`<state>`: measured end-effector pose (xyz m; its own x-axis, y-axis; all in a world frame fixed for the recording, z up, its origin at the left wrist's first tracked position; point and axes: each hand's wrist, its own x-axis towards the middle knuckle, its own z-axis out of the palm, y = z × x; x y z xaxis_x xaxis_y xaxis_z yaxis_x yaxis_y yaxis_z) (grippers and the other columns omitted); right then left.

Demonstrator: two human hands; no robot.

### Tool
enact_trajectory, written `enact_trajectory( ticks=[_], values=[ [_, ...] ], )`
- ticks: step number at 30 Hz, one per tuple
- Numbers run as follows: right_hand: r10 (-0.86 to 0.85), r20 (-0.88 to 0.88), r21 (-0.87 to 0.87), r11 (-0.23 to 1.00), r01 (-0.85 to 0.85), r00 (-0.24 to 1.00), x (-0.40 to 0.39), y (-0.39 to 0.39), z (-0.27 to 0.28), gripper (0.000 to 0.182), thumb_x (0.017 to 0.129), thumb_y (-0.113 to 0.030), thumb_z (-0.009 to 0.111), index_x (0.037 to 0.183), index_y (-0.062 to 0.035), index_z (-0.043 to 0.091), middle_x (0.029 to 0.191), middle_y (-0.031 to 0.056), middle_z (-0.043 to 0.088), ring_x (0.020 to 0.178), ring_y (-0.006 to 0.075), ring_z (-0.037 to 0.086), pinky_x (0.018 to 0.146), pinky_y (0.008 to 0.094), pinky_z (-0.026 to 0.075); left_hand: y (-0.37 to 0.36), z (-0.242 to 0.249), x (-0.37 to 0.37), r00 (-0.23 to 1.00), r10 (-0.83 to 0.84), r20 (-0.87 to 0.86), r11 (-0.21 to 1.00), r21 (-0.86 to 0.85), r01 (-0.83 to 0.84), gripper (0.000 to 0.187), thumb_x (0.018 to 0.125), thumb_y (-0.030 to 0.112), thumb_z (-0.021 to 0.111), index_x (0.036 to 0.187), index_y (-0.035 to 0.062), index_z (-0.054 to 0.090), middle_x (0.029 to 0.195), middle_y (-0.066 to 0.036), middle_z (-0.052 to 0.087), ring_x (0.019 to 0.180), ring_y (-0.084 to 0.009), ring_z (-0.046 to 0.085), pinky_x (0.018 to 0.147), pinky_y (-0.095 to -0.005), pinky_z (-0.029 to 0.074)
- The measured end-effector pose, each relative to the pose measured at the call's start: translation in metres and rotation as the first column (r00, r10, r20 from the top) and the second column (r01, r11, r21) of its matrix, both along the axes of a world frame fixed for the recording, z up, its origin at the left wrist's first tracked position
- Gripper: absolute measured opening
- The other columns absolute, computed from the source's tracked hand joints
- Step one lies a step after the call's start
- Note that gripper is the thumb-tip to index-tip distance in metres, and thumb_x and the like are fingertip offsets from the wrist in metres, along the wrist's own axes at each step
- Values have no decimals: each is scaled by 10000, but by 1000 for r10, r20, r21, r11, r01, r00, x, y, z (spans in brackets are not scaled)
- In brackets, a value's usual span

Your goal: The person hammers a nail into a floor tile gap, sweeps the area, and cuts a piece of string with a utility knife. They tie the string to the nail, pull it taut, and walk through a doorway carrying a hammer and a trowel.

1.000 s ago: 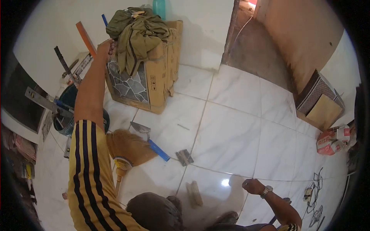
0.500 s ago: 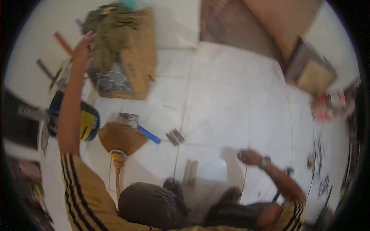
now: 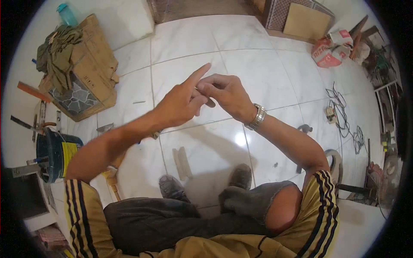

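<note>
Here, the hands (image 3: 183, 103) (image 3: 231, 96) hide how the item (image 3: 196, 88) points.

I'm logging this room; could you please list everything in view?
Box: one, brown, upper left
Cloth: one, olive, on box
Bottle: one, teal, beside cloth
Bar: one, orange, left
Bucket: one, dark, left
Broom: one, tan, lower left
Strips: two, pale, centre
Panels: at least two, brown, tan, top right
Bag: one, red and white, upper right
Cables: uncounted, dark, right
Hammer-like tool: one, dark, right
Edge clutter: uncounted, mixed, right
Watch: one, silver, right wrist
Shoes: two, dark, lower centre
Left hand: one, centre
Right hand: one, centre
</note>
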<state>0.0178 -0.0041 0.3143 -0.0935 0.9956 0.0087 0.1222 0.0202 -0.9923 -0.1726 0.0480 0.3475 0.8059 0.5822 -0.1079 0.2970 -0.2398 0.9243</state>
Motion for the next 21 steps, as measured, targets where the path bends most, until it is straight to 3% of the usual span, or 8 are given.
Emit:
enact_trajectory(
  ticks=[3,6,9,12,13,16,18,21],
  values=[
    [-55,-6,-5,998,55,998,20,-12,-9,270,978,-235,653,1016,27,702,869,72,718,801,114,636,735,272,519,-16,-32,7,983,165,80,973,-176,-149,727,957,92,572,1587,60,210,1060,-134,725,779,-161,636,790,-304,536],
    [-53,-135,-85,996,41,989,25,-22,-15,256,986,-231,653,965,22,690,881,64,706,823,121,635,771,280,526,-21,-59,6,971,182,156,977,-140,-160,684,967,125,632,1559,51,298,1029,-137,692,828,-149,623,784,-293,521],
    [-44,-157,-92,995,29,987,29,-21,-17,263,989,-238,661,955,23,681,899,57,697,832,125,635,799,290,533,-17,-58,10,914,261,311,965,-60,-255,511,938,140,694,1413,30,538,983,-132,703,858,-163,663,812,-299,529],
    [-21,-178,-107,994,2,984,28,-20,-15,279,986,-243,670,980,35,681,911,64,694,828,124,636,825,295,544,-12,-37,13,933,176,314,948,203,-247,289,908,114,728,1180,18,710,986,-113,714,896,-167,681,815,-306,538],
    [-31,-196,-129,992,6,980,26,-19,-12,286,986,-246,671,986,40,681,911,66,693,829,123,637,836,296,547,-14,-29,15,922,209,325,936,208,-286,171,892,92,741,1051,31,759,947,-92,725,868,-158,684,788,-304,544],
    [-29,-301,-199,980,-33,953,28,-15,-15,303,993,-234,657,1043,65,668,948,87,682,863,138,657,847,311,570,0,-36,13,949,129,287,796,541,-272,160,876,106,750,1030,65,762,896,-100,726,795,-220,691,729,-319,547],
    [-12,-265,-224,973,-49,964,31,-18,-13,264,994,-196,645,1066,58,656,967,84,668,864,151,670,826,310,579,6,-40,13,952,43,302,739,632,-234,71,887,97,712,938,51,732,887,-93,706,809,-282,671,719,-368,541],
    [32,-274,-253,962,-105,961,35,-24,-6,217,994,-161,631,1069,42,641,956,68,652,853,150,678,817,305,584,0,-33,14,970,78,232,740,638,-212,77,897,113,695,931,44,699,878,-95,664,811,-292,643,717,-393,522]
  ],
)
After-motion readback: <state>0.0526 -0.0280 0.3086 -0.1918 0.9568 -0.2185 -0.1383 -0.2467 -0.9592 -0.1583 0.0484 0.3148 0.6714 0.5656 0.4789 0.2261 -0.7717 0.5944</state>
